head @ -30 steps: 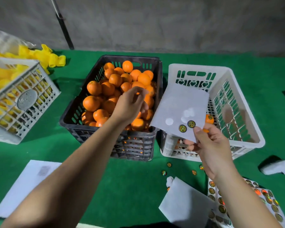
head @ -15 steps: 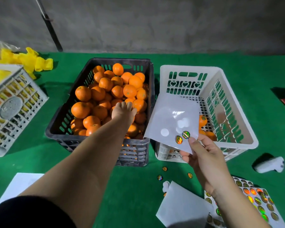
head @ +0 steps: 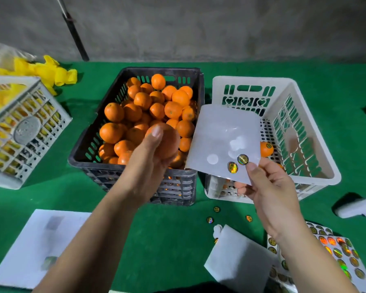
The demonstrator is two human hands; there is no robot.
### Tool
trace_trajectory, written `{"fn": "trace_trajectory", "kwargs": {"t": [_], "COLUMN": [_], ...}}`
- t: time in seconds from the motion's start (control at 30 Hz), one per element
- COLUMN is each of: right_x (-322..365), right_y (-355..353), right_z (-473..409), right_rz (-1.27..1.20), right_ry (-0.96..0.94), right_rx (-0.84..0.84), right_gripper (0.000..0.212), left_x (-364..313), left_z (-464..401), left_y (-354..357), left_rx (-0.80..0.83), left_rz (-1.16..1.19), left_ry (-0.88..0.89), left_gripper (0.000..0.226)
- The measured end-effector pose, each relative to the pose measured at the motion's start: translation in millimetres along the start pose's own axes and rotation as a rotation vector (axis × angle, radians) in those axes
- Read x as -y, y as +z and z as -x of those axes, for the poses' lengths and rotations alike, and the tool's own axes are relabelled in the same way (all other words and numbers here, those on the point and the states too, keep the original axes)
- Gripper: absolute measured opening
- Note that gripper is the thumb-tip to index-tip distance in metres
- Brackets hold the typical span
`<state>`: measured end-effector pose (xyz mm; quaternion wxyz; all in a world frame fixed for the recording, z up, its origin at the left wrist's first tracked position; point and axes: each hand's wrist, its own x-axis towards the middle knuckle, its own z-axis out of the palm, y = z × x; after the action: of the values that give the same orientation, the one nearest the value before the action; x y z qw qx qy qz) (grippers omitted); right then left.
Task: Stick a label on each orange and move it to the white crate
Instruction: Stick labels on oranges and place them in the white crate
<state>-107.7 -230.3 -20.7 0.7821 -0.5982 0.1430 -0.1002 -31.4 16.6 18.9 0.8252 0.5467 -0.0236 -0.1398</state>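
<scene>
My left hand (head: pixel 148 163) grips an orange (head: pixel 167 142) lifted above the front right part of the black crate (head: pixel 89 157), which is heaped with several oranges (head: pixel 144 106). My right hand (head: pixel 268 187) pinches a white backing sheet (head: pixel 224 136) by its lower corner; two round shiny labels (head: pixel 238 163) remain stuck near my thumb. The sheet hangs over the near left corner of the white crate (head: pixel 317 166). Inside that crate a labelled orange (head: pixel 266 149) shows beside the sheet; the crate's near left inside is hidden.
Green cloth covers the table. A full label sheet (head: pixel 336 254) and a bare white sheet (head: pixel 239 265) lie at front right, with loose labels (head: pixel 216 209) near them. White paper (head: pixel 36 246) lies front left. A white crate of yellow wrappers (head: pixel 19 127) stands left. A white object (head: pixel 357 206) lies right.
My left hand went down into the black crate, closed round an orange and lifted it back toward me. My right hand keeps holding the backing sheet in about the same place.
</scene>
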Motion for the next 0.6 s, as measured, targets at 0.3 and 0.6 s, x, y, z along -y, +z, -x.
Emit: {"fn": "trace_trajectory", "kwargs": {"t": [0.3, 0.6], "right_x": [15.6, 11.1], "right_y": [5.4, 5.8], "right_z": [14.3, 33.9], "right_rz": [0.095, 0.832], "right_ry": [-0.127, -0.643], "right_rx": [0.135, -0.097], "right_gripper": [0.035, 0.020], "left_x": [28.2, 38.3], "left_z": [64.1, 75.5], "left_y": [45.2, 59.0], "left_rx": [0.168, 0.231], "left_rz": [0.375, 0.259], "left_ry": [-0.176, -0.122], "left_gripper": [0.117, 0.106]}}
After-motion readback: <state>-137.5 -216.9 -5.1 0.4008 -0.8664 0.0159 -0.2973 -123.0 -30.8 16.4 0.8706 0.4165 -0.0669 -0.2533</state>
